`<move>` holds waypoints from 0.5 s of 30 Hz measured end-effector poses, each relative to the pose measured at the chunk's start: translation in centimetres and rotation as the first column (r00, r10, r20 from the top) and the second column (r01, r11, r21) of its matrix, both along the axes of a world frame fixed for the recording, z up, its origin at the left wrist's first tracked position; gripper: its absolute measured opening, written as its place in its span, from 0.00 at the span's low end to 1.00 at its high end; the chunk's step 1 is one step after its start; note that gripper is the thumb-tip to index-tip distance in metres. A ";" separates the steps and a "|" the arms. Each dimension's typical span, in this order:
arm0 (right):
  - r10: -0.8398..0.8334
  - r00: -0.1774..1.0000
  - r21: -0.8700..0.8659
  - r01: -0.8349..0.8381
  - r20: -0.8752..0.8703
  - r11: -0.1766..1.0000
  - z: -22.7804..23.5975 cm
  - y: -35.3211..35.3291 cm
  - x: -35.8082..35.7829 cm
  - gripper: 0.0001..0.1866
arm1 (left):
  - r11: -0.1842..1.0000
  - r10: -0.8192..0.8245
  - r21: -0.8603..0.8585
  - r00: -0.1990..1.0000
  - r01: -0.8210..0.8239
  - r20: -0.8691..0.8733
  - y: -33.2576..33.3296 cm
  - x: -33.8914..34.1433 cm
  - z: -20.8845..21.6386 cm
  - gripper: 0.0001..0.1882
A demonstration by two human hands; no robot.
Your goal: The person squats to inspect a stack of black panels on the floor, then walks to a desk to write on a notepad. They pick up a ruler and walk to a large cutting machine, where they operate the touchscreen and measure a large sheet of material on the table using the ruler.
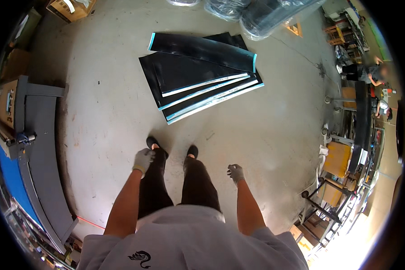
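Both my hands wear grey gloves and hang at my sides, away from the floor. My left hand [144,161] is beside my left thigh, its fingers loosely bent and nothing seen in them. Out to the right of my legs, my right hand [235,173] also appears free of any object, with its fingers slightly curled. Ahead of my feet lies a fanned pile of long, flat black sheets [193,72] with white and light-blue edge strips. The top sheet [202,50] lies crosswise over the others and has light-blue ends. Neither hand touches the pile.
A dark grey bench [41,135] with a blue surface stands at left. Plastic-wrapped rolls [267,18] are beyond the pile, and a cardboard box [71,9] sits far left. Carts, a yellow box [337,159] and another person [369,73] are along the right side.
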State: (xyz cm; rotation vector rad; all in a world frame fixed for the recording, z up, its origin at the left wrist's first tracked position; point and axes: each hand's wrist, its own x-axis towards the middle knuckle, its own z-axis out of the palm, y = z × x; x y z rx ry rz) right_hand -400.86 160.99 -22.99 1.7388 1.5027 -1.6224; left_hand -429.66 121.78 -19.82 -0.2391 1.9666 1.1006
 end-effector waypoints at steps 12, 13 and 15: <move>0.245 0.934 0.028 -0.246 -0.262 0.969 -24.0 -14.4 -32.2 0.16 | 0.919 0.376 0.022 0.891 -0.394 0.255 8.1 -10.5 -36.4 0.14; 0.238 0.935 0.029 -0.239 -0.264 0.971 -28.9 -15.5 -31.7 0.16 | 0.890 0.439 0.000 0.859 -0.455 0.264 8.8 -11.3 -38.6 0.14; 0.208 0.947 0.028 -0.208 -0.243 0.978 -34.5 -16.7 -31.8 0.17 | 0.818 0.562 -0.048 0.778 -0.573 0.281 9.9 -12.2 -43.8 0.13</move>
